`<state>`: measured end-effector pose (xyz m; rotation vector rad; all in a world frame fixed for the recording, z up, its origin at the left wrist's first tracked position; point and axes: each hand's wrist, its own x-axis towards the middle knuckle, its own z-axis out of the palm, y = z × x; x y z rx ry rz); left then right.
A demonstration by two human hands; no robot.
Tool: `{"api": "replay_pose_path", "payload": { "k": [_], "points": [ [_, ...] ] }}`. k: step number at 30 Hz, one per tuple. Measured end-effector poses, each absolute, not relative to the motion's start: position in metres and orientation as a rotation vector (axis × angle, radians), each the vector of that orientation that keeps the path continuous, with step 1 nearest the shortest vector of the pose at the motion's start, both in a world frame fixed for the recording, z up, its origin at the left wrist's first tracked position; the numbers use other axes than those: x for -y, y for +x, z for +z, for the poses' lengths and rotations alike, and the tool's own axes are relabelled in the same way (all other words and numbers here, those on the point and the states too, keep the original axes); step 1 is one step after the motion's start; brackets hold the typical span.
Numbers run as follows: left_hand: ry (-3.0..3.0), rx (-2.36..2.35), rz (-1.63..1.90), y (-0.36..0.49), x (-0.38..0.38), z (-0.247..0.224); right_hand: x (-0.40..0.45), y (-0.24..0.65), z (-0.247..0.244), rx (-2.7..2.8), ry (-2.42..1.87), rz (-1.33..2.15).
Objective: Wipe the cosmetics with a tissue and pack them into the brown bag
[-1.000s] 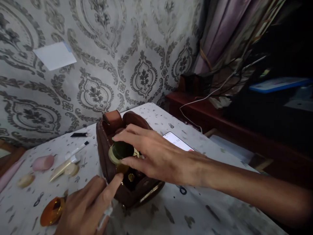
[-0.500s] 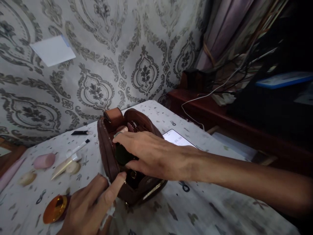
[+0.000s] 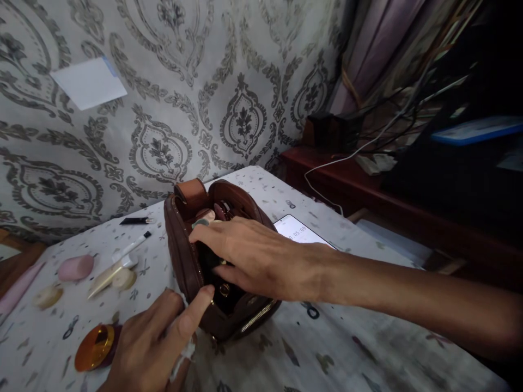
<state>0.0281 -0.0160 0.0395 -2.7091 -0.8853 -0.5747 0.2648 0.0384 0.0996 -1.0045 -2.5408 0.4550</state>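
Observation:
A brown handbag (image 3: 178, 247) stands unzipped on the cloth, with several small items inside, among them a pinkish round item (image 3: 206, 214). My right hand (image 3: 245, 253) reaches down into its opening. Thumb and index finger are apart there, with dark interior between them; the other fingertips are hidden. At the bag's near left rim, my left hand (image 3: 157, 337) has its index finger over the edge and the other fingers curled, holding the bag. Crumpled white material shows beneath that hand. Beside it lies a round orange-gold compact (image 3: 96, 348).
To the left lie a pink cylinder (image 3: 76, 267), a cream tube (image 3: 108, 277), round pale items (image 3: 48, 297), a white pen-like tube (image 3: 133, 246) and a black item (image 3: 134, 221). A lit phone (image 3: 300, 231) lies behind my right forearm. A white cable (image 3: 322, 166) hangs at right.
My right hand's thumb and fingers have shifted slightly inside the bag. The dark green shape between them has dropped largely from sight. My left hand stays at the rim.

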Motion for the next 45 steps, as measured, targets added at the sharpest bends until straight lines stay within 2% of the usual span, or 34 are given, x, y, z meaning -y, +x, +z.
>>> {"api": "replay_pose_path", "payload": {
  "k": [12,17,24,37,45],
  "points": [
    [-2.763,0.948,-0.606,0.029,0.024,0.037,-0.035,0.279,0.11,2.39,-1.048,0.56],
    [-2.697,1.073,-0.71,0.017,0.04,0.017,-0.028,0.284,0.1,2.289,-0.989,0.526],
    [-2.648,1.266,-0.65,-0.014,0.058,-0.01,0.004,0.284,0.081,1.973,-0.767,0.582],
    [-2.919,1.476,-1.039,0.014,0.039,-0.002,0.068,0.24,0.053,1.935,-0.584,0.729],
    [-2.597,1.825,-0.908,-0.045,0.035,0.009,0.077,0.203,0.019,2.047,-0.724,0.934]
  ]
}}
